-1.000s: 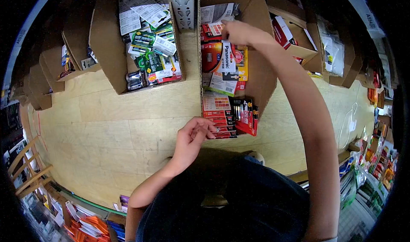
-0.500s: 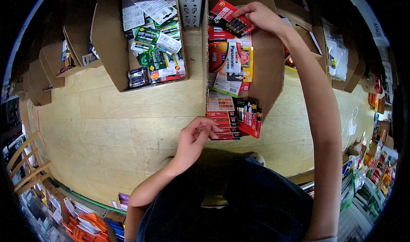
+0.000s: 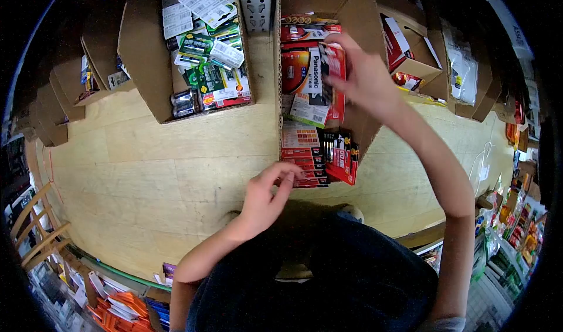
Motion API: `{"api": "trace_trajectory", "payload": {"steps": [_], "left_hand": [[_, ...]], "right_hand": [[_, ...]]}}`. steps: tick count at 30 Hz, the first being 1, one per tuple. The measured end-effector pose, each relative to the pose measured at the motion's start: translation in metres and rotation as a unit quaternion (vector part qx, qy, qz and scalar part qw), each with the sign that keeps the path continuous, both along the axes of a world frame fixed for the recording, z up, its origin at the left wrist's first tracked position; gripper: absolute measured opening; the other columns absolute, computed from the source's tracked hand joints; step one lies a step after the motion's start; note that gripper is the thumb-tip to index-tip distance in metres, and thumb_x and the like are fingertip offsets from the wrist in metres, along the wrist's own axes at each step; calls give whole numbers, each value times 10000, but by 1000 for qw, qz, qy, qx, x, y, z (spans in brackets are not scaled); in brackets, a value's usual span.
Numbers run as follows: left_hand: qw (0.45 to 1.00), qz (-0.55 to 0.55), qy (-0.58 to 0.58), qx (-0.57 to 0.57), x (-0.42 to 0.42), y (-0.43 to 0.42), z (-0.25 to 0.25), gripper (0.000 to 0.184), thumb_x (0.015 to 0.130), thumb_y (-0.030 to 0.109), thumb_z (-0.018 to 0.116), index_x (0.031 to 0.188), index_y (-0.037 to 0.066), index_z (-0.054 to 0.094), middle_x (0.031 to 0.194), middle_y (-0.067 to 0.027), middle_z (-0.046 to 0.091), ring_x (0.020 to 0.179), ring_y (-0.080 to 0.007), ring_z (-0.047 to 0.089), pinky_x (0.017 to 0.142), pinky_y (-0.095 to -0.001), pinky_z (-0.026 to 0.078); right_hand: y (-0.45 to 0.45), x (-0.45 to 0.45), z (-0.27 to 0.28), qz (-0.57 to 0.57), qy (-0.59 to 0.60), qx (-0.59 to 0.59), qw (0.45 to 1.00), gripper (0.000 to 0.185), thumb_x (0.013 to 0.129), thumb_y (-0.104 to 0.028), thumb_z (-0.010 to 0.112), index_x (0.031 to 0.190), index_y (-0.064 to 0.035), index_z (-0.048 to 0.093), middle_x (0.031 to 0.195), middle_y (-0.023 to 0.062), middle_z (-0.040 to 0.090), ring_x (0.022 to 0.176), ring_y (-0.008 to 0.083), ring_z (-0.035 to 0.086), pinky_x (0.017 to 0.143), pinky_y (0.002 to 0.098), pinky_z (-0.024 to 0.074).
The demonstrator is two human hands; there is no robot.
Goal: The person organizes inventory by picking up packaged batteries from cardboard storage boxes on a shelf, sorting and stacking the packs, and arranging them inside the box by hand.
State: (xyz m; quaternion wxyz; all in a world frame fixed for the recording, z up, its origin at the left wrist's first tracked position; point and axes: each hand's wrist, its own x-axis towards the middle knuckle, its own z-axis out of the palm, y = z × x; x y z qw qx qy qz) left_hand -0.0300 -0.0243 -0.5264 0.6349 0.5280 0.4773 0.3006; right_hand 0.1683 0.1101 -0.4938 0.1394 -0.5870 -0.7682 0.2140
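Observation:
My right hand (image 3: 369,77) is over the middle of the cardboard box (image 3: 375,106), its fingers closed on a red battery pack (image 3: 336,68) that is blurred and partly covered by the fingers. Beneath it lie a Panasonic battery pack (image 3: 298,71) and other carded packs. At the box's near end, my left hand (image 3: 267,197) rests its fingertips against a row of red and black battery packs (image 3: 308,171) standing on edge. Its thumb and fingers are loosely apart. Beside that row, a red battery pack (image 3: 342,159) leans at an angle.
To the left, another cardboard box (image 3: 141,56) holds green battery packs (image 3: 208,77) and white cards. A perforated metal post (image 3: 255,7) stands between the boxes. More open boxes (image 3: 410,50) line the right side, and orange packets (image 3: 120,308) lie at lower left.
My right hand has moved toward me from the far end of the box, bringing the red battery pack over the Panasonic pack. My left hand has stayed nearly still at the row.

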Motion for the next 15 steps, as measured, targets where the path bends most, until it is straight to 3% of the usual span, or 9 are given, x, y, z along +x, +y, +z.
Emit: {"api": "trace_trajectory", "payload": {"steps": [1,2,4,5,6,9,11,15], "left_hand": [[999,-25,31,38,2,-1,1,122,798,7,423,882,3,512,797,-86,564,698,-148,546,651,-249,437],[999,-25,31,37,5,-2,1,122,798,7,423,882,3,512,797,-86,564,698,-148,546,651,-249,437],[985,-69,78,141,11,-5,-1,129,775,8,456,886,18,521,795,-105,560,703,-174,551,641,-260,440],[982,-83,77,153,14,-6,-1,151,745,14,492,892,34,521,800,-115,555,722,-228,546,658,-292,439],[981,-85,76,155,16,-6,-3,151,745,14,492,892,34,521,800,-115,555,722,-228,546,658,-292,439],[958,-114,102,242,22,-7,-6,166,729,20,509,894,31,517,825,-114,550,753,-264,534,688,-330,434],[943,-123,119,285,24,-7,-6,188,718,37,524,904,29,504,896,-129,530,820,-294,510,718,-355,425],[927,-143,164,306,30,1,-10,320,702,70,557,1004,20,462,1012,-152,477,925,-303,466,770,-354,407]], "right_hand": [[-16,-3,3,-43,56,-62,996,384,665,-101,622,1019,-79,475,589,116,540,548,236,556,529,313,445],[-31,-3,2,-43,55,-63,996,384,665,-101,622,1019,-79,475,589,116,540,548,236,556,529,313,445],[-60,0,-5,-37,76,-80,993,301,693,-50,570,978,-64,473,615,131,531,543,258,552,510,331,442],[-74,2,-11,-13,65,-37,997,254,703,-52,561,942,-53,474,629,143,529,538,273,547,502,339,439],[-86,5,-17,11,53,6,999,209,712,-55,551,906,-41,475,644,155,527,534,287,541,495,347,436],[-122,14,-26,28,22,-47,998,149,727,-75,541,861,-38,487,636,163,532,532,310,531,487,358,432],[-137,20,-24,68,-41,-218,973,189,757,-147,506,889,-16,475,602,192,524,544,356,525,492,425,437],[-142,28,-15,35,43,-242,969,156,764,-168,503,795,-16,516,574,191,526,532,356,526,476,418,436]]}}
